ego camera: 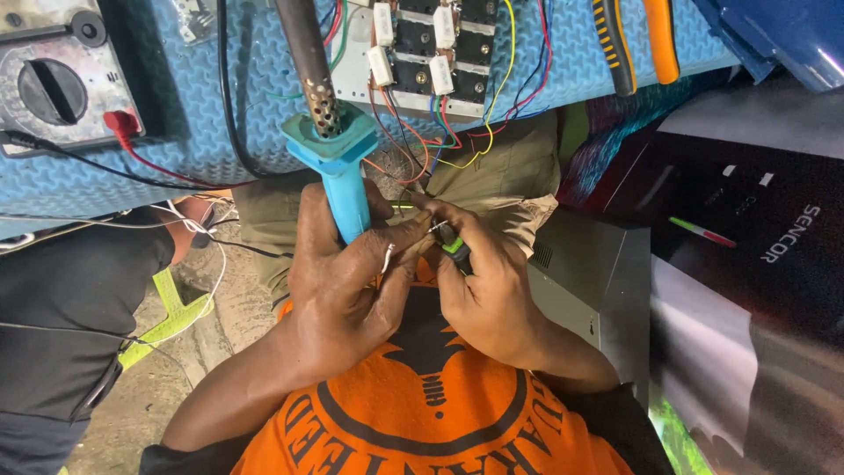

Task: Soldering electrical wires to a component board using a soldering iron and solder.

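Observation:
My left hand [338, 290] is wrapped around the blue handle of a soldering iron [338, 167], whose metal barrel points up toward the bench. A thin white wire end [388, 257] sticks out between its fingers. My right hand [488, 286] pinches a small black and green tool [454, 248] against the left fingers. Both hands meet over my orange shirt [422, 413]. Just above them, red, yellow, green and blue wires [440, 141] hang from a circuit board [422, 62] with white blocks on it.
A blue foam mat [193, 123] covers the bench edge. A grey meter with a round dial [53, 88] and a red plug sits at the left. Orange and black pliers [637, 40] lie at the top right. A grey metal box [598, 281] stands right of my hands.

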